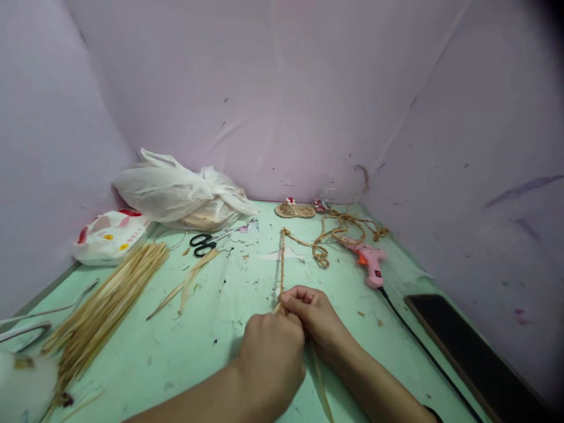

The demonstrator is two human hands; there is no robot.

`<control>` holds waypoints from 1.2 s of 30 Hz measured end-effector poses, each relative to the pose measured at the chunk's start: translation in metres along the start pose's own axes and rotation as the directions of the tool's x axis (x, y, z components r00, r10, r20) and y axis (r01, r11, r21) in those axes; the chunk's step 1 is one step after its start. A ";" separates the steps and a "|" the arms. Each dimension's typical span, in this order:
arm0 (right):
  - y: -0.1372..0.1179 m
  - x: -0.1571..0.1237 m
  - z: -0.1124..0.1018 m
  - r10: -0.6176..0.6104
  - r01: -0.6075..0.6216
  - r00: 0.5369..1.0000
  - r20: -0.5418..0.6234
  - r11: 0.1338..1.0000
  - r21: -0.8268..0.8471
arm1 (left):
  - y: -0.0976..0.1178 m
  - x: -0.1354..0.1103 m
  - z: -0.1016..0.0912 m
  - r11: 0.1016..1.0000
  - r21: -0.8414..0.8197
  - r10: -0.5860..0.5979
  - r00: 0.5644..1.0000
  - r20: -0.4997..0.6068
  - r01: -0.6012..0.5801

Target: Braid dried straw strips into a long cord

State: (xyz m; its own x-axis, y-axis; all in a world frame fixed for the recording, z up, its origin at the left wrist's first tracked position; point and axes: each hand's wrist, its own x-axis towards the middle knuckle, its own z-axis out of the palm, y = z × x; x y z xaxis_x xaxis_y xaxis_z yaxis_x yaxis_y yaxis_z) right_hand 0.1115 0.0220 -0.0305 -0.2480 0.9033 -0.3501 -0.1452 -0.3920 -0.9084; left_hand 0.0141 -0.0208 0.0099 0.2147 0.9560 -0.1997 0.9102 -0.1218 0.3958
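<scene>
Both my hands meet near the front middle of the green table (185,352). My left hand (271,358) is closed in a fist, and my right hand (315,317) pinches beside it. Between them they grip the near end of a braided straw rope (282,264). The rope runs away from me, bends at the far end and loops into a tangle (341,232). Loose flat straw strands (321,382) trail from under my hands toward the table's front edge.
A bundle of straw stalks (106,299) lies at the left. Black scissors (203,242), white plastic bags (176,194), a small woven straw hat (294,209), a pink glue gun (370,261) with its black cord, and a dark phone (467,346) surround the work spot. Purple cloth walls enclose the table.
</scene>
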 end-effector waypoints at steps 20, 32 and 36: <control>-0.001 0.008 -0.015 -0.087 0.128 0.983 0.164 0.958 -0.257 | -0.039 0.042 -0.012 0.526 -0.730 -0.196 0.897 0.395 0.437; -0.010 -0.015 -0.009 -0.316 0.174 0.948 0.042 0.401 -0.899 | -0.041 0.045 0.008 0.765 -0.606 -0.198 0.975 0.100 0.217; -0.007 -0.025 0.000 -0.310 0.179 0.947 0.082 0.299 -0.937 | -0.038 0.043 0.010 0.631 -0.732 -0.197 0.966 0.169 0.257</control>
State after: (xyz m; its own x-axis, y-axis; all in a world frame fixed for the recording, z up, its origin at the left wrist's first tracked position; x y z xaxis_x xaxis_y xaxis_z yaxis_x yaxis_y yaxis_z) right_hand 0.1189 0.0019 -0.0153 -0.2683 0.9628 -0.0314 0.8099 0.2079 -0.5484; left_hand -0.0082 0.0223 -0.0225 0.0883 0.9021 -0.4224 0.3705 0.3639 0.8546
